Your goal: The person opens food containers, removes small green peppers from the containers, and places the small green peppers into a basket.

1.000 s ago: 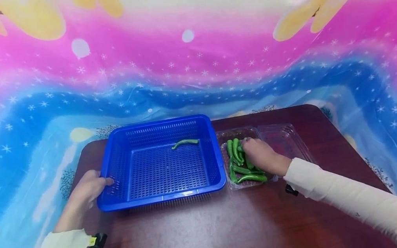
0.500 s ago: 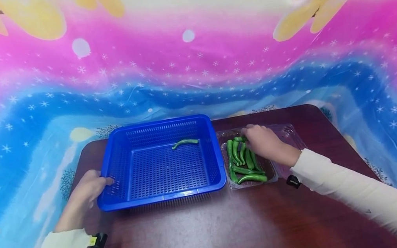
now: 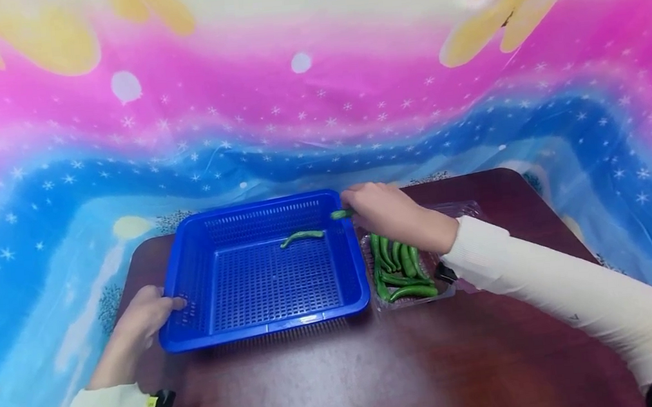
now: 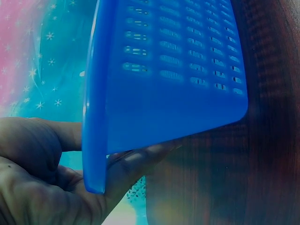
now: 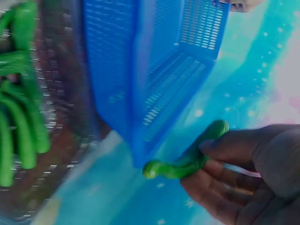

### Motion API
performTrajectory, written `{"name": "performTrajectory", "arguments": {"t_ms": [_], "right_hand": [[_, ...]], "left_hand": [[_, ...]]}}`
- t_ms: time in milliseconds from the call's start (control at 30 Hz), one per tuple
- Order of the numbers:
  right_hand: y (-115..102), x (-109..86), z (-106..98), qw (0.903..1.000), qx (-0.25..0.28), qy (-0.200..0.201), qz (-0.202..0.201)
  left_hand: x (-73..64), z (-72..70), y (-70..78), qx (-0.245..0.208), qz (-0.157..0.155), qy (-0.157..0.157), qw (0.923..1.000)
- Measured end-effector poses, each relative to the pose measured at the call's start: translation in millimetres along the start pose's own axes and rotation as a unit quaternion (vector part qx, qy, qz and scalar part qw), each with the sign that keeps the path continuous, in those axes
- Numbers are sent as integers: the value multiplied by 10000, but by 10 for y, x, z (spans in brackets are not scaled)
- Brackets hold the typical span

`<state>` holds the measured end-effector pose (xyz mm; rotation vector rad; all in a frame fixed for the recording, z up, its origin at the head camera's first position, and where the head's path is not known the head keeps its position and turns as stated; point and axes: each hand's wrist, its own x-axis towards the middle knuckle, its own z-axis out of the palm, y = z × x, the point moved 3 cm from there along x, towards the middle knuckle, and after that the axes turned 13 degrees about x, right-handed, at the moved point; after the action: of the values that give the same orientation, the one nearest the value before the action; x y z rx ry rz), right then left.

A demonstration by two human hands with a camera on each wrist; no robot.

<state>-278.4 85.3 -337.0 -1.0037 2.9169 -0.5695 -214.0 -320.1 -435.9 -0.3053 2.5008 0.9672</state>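
Note:
My left hand (image 3: 145, 315) grips the left rim of a blue plastic basket (image 3: 267, 328), thumb on the inside and fingers beneath the rim in the left wrist view. Between thumb and fingers of my right hand (image 3: 393, 214) is a curved green chili pepper (image 5: 176, 169), held by the basket's back right corner. Another green pepper (image 3: 302, 235) lies on the basket floor towards the back right. Several more green peppers (image 3: 405, 280) lie in a clear plastic box (image 3: 381, 303) right of the basket, partly hidden by my right forearm.
The clear box's open lid (image 3: 463, 207) lies to its right, mostly behind the right arm. Everything stands on a dark reddish-brown table (image 3: 318, 385). A printed pink and blue cloth (image 3: 272, 118) hangs behind the table.
My right hand has lifted a pepper from the clear box and carried it left to the basket's back right rim. My left hand keeps its grip on the basket.

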Motion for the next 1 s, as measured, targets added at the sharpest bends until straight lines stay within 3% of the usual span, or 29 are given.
{"name": "performTrajectory", "arguments": {"t_ms": [167,300,600,733,867,1000], "right_hand": [[-265,301,88,9980,-151,-521,-325],[-424,568,260,9925,-596,-851,-641],[-586,1029,732,9592,-1533,-2091,-1127],[-561,1152,893,9542,-1667,-2310,-913],[-511,1225,1031,9587,-1449,-2402,-469],[-440,1266,1183,9562,-1501,-2510,-107]], "left_hand": [[3,5,-18,-52,-5,1,10000],[19,3,-13,20,-27,25,10000],[25,9,-16,-208,0,7,9998],[32,17,-16,-186,22,24,9998],[35,21,-21,-160,23,23,9999],[22,16,-32,-221,35,2,9997]]}}
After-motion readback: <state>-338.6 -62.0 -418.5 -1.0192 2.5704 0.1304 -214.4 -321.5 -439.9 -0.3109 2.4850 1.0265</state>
